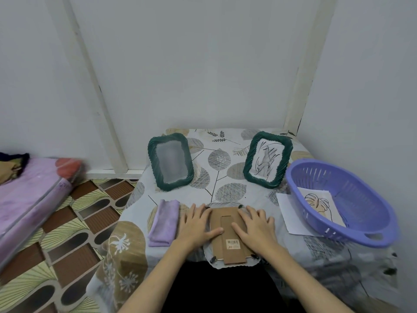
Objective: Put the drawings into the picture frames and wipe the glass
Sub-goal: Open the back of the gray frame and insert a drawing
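Head cam looks down on a small worktop (225,141) covered in a leaf-print cloth, pushed into a white corner. Right at the near edge there's a picture frame lying face down (230,236), so you only see the brown cardboard backing with its fold-out stand and a little barcode sticker. Small black clips sit at its corners.

Both hands lie flat on that backing. The left hand (197,227) covers the left side, fingers straight and a bit spread, thumb pointing in toward the stand. The right hand (255,227) mirrors it on the right side, fingers also straight and apart, pressing down rather than curling round anything.

Just left of the left hand is a folded lilac cloth (163,222), lying flat and untouched.

Further back two dark green frames stand upright. The left green frame (170,161) looks like plain hazy glass, nothing clear inside. The right green frame (267,159) has a black scribbly drawing in it.

Off to the right a purple plastic basket (352,199) sits tilted, with a leaf drawing (320,204) resting inside it, and a white sheet (291,213) lying partly under the basket's near rim.

Left of the worktop there's patterned floor (67,222) and a pink mattress (31,195).
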